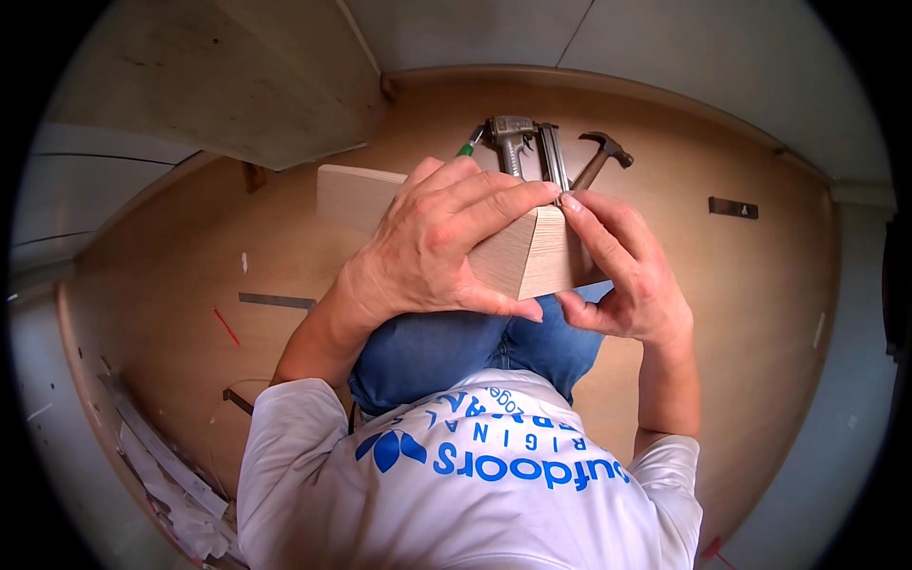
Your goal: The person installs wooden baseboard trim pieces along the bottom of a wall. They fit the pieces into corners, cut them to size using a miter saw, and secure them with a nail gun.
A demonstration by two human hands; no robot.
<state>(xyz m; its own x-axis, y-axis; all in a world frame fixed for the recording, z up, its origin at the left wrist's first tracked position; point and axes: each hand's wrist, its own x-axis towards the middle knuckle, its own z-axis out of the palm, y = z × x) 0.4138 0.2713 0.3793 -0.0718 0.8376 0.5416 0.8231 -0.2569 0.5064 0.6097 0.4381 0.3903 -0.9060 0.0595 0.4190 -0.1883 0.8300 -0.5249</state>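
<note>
Left hand [432, 242] spread flat, fingers extended; right hand [622, 271] curled, fingertips pinched together

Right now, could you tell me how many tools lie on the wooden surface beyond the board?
2: a nail gun just past the board, and a claw hammer beside it. Others may be hidden behind the hands.

board [532, 252] on knees | nail gun [518, 142], hammer [600, 157] behind on floor [760, 304]
</note>
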